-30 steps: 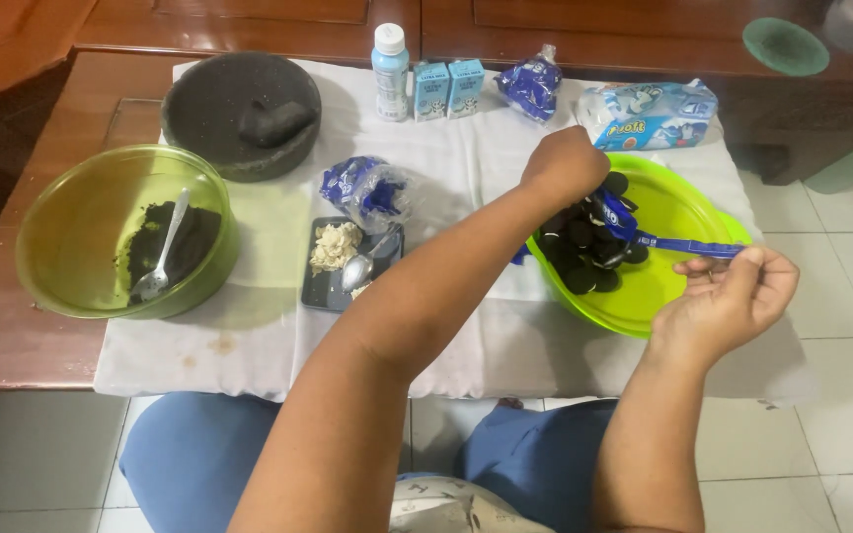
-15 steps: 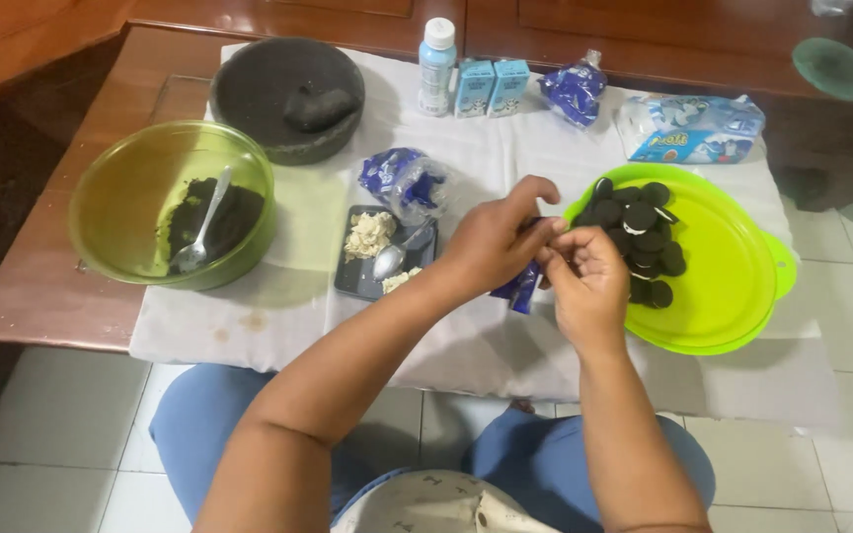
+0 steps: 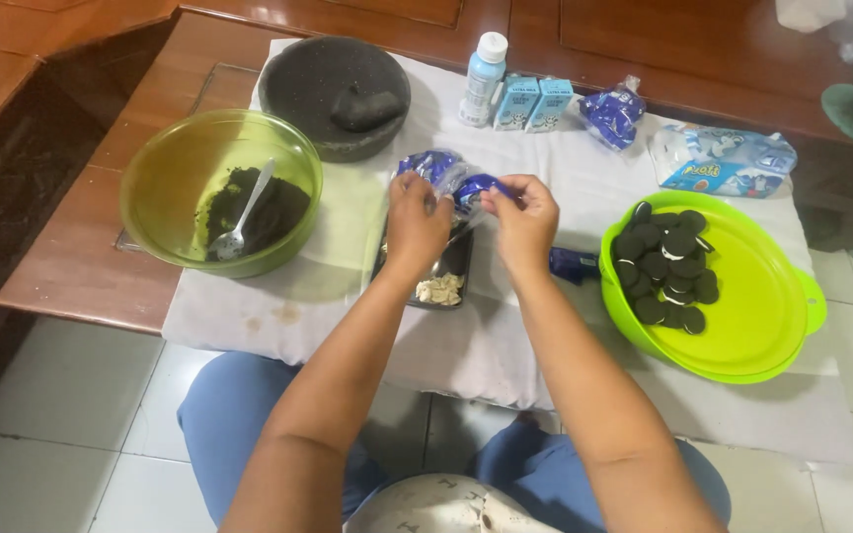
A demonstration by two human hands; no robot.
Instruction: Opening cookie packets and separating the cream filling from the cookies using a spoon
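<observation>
Brown wooden table (image 3: 71, 266), white cloth (image 3: 505, 355), pale tiled floor (image 3: 61, 415)

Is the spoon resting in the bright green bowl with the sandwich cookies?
No, the spoon lies in the olive-green bowl holding dark crumbs.

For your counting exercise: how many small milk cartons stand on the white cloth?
2: left carton beside the white-capped bottle, right carton touching it, near the crumpled blue wrapper. None seems hidden.

Both hands moved off the lime-green bowl (image 3: 742, 326) of dark cookies. L hand (image 3: 417, 222) & R hand (image 3: 523, 219) now meet over the small dark tray (image 3: 438, 281), each pinching the blue wrapper (image 3: 461, 183); 1 s ago L reached into the bowl, R hung beside it.
</observation>
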